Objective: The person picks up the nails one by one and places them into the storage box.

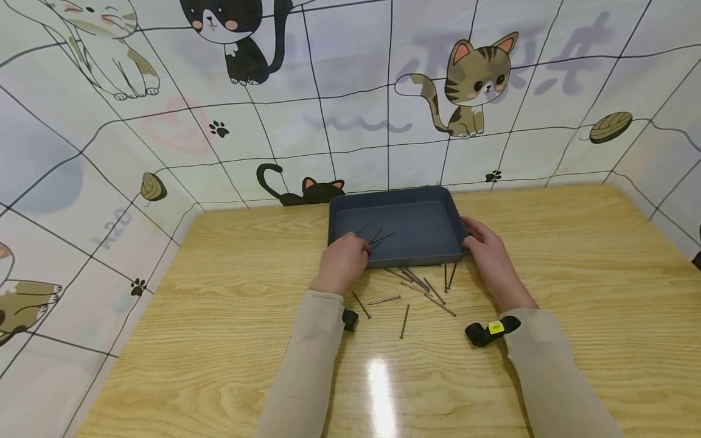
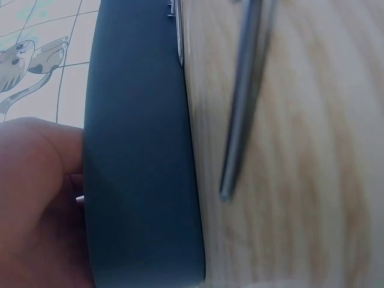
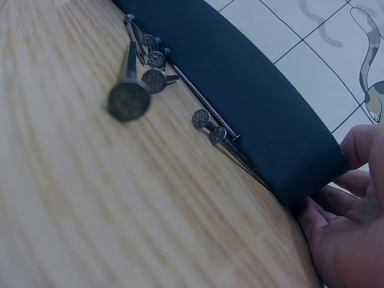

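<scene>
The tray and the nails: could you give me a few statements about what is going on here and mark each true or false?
1. The dark tray sits on a wooden table near the cat-patterned wall. True.
2. All the nails are inside the tray. False: a few nails lie in it, but many loose nails lie on the table in front of it.
3. The right hand rests at the tray's right end. True.
4. The left hand lies flat on the table far from the tray. False: it reaches over the tray's front rim, by the nails inside.
5. The tray is upside down. False: it stands open side up.
</scene>
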The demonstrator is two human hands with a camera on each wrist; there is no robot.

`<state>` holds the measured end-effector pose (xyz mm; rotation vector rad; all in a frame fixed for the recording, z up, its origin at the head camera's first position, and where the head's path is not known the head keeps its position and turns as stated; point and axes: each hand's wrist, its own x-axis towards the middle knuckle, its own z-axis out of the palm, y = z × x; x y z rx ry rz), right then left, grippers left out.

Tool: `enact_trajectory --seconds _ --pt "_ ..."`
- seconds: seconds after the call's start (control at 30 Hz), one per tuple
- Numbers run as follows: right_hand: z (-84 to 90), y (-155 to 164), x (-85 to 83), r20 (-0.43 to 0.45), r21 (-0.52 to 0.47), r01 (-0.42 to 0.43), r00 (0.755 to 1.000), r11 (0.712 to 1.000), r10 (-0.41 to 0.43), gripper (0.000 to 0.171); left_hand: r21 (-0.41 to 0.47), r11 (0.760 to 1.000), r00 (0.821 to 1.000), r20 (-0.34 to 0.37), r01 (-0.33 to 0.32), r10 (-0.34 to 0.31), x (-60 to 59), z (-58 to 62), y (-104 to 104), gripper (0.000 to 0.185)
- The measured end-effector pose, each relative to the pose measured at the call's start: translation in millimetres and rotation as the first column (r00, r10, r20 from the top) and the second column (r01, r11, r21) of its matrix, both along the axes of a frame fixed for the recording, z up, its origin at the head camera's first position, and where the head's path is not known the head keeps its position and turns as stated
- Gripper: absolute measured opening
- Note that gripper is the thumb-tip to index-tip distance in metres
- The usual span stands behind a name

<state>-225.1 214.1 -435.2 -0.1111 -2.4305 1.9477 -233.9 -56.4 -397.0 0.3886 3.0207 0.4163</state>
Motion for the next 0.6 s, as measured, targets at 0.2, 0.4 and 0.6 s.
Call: enact_trajectory --seconds 0.2,0.4,0.6 --pt "-1.0 -1 -0.8 0.010 -0.021 0.000 1.000 1.000 0.000 0.050 0.009 1.000 1.000 0.001 -0.002 0.002 1.4 1.6 -1 0.025" --pt "-0.1 -1 0.0 0.010 -0.022 -0.008 1.000 1.000 0.008 0.050 0.039 0.999 0.998 -0.059 0.013 -0.011 2.8 6.2 -1 0.026" --pt "1.3 0 -0.1 0.010 -0.010 -0.006 1.000 1.000 0.006 0.050 0.099 0.993 0.996 -0.078 0.060 -0.052 7.4 21.8 4 0.024"
